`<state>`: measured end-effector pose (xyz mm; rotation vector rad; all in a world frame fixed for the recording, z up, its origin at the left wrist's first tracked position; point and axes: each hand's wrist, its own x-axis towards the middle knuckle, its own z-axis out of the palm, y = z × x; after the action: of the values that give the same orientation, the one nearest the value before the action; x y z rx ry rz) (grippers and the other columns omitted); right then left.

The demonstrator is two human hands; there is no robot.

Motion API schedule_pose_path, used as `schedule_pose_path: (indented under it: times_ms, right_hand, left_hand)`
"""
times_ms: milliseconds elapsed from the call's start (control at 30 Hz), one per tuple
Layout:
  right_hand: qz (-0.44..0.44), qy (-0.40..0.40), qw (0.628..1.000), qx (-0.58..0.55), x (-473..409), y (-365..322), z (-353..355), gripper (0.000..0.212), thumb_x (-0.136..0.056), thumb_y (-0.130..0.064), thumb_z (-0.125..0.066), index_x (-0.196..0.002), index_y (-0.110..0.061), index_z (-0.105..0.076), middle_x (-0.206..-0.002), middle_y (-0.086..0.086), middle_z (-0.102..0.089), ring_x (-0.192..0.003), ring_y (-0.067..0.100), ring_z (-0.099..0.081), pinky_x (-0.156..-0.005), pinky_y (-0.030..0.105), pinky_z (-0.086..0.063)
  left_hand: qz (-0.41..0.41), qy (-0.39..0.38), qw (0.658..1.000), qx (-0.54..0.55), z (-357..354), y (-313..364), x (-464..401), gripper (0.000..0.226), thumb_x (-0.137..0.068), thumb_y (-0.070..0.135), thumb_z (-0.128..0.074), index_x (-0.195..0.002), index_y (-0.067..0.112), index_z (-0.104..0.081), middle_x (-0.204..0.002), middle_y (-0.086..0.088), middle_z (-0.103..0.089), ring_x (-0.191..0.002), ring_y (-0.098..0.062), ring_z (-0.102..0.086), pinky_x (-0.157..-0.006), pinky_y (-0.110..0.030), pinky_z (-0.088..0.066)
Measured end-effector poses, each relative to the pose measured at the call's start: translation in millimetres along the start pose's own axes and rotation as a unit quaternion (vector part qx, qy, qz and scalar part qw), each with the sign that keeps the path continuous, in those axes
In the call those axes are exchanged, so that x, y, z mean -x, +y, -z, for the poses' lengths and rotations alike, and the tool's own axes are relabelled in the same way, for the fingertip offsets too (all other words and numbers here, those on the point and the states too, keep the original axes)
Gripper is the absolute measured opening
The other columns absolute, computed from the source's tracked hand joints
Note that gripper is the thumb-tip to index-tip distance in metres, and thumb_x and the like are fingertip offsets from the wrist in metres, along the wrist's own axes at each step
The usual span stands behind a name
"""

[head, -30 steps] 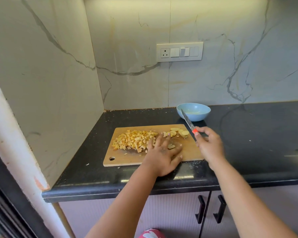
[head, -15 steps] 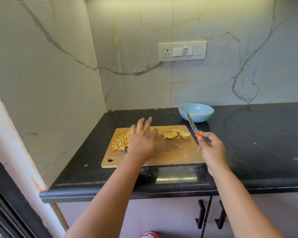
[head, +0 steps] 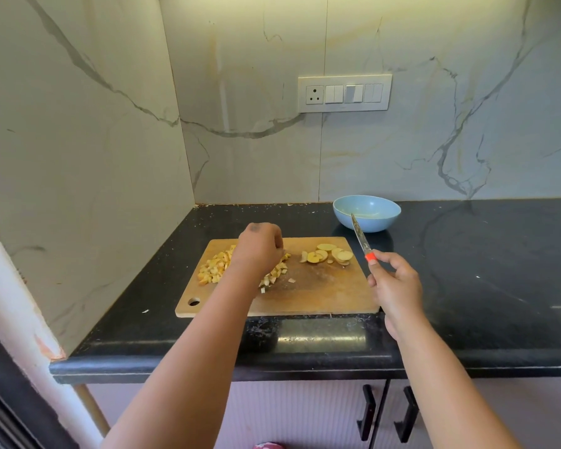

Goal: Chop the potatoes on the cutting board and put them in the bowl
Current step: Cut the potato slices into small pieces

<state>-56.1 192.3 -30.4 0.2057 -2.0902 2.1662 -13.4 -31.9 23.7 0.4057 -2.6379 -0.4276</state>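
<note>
A wooden cutting board (head: 321,293) lies on the black counter (head: 483,270). A pile of diced potato (head: 212,270) covers its left part, and a few round potato slices (head: 327,254) lie at its far right corner. My left hand (head: 259,247) rests on the diced pile with its fingers curled down into the pieces. To the right of the board, my right hand (head: 395,290) grips a knife (head: 360,236) by its orange handle, blade pointing up and away toward the light blue bowl (head: 370,223). The bowl stands just behind the board and looks nearly empty.
Marble walls close the counter at the back and on the left, forming a corner. A switch panel (head: 344,93) is on the back wall. Black cabinet handles (head: 366,413) sit below the counter's front edge.
My left hand slid from the board's front onto the diced pile, and its fingers went from spread to curled. The right hand kept the knife raised beside the board.
</note>
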Motion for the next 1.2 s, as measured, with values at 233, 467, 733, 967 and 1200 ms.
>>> schedule_pose_path:
  times_ms: [233, 467, 733, 967, 1200]
  right_hand:
    - [-0.015, 0.028, 0.999, -0.016, -7.2, 6.1, -2.0, 0.014, -0.095, -0.025, -0.061, -0.104, -0.034, -0.066, -0.068, 0.002, -0.058, -0.059, 0.013, -0.048, -0.053, 0.029, -0.038]
    - [-0.006, 0.037, 0.999, -0.015, -7.7, 7.2, -1.2, 0.014, -0.095, -0.025, -0.059, -0.098, -0.037, -0.065, -0.067, 0.002, -0.059, -0.059, 0.013, -0.049, -0.052, 0.029, -0.038]
    - [0.003, 0.037, 0.999, 0.017, -6.1, 5.1, -2.0, 0.014, -0.096, -0.027, -0.059, -0.104, -0.037, -0.064, -0.077, 0.003, -0.064, -0.063, 0.013, -0.053, -0.053, 0.027, -0.04]
    - [0.009, 0.031, 0.999, 0.031, -1.3, 0.5, -1.1, 0.014, -0.096, -0.027, -0.059, -0.105, -0.037, -0.063, -0.074, 0.003, -0.062, -0.061, 0.013, -0.052, -0.053, 0.027, -0.04]
    - [0.074, 0.029, 0.985, 0.153, 20.5, -9.8, -2.1, 0.017, -0.096, -0.023, -0.056, -0.11, -0.03, -0.064, -0.094, -0.005, -0.066, -0.082, 0.012, -0.062, -0.065, 0.017, -0.044]
  left_hand:
    - [-0.064, -0.069, 0.996, 0.004, -29.9, 44.1, -7.4, 0.045, -0.09, -0.001, -0.057, -0.13, 0.018, -0.058, -0.131, -0.005, -0.054, -0.122, -0.024, -0.05, -0.1, -0.035, -0.047]
    - [-0.153, -0.136, 0.977, -0.053, -70.7, 86.8, -15.6, 0.034, -0.102, 0.021, -0.046, -0.135, 0.014, -0.053, -0.134, -0.009, -0.049, -0.127, -0.025, -0.04, -0.104, -0.036, -0.038]
    - [-0.162, -0.059, 0.985, 0.019, -65.1, 77.2, -8.7, 0.024, -0.1, 0.02, -0.051, -0.114, 0.012, -0.068, -0.109, -0.006, -0.058, -0.107, -0.021, -0.05, -0.086, -0.032, -0.044]
    - [-0.206, 0.023, 0.977, -0.055, -41.5, 25.2, 31.2, 0.03, -0.1, 0.033, -0.048, -0.122, 0.026, -0.068, -0.109, 0.003, -0.062, -0.103, -0.019, -0.048, -0.083, -0.033, -0.041]
    - [-0.181, 0.09, 0.979, 0.002, -42.8, 5.1, 57.6, 0.023, -0.092, 0.029, -0.059, -0.107, 0.018, -0.074, -0.107, -0.004, -0.071, -0.098, -0.028, -0.06, -0.097, -0.041, -0.045]
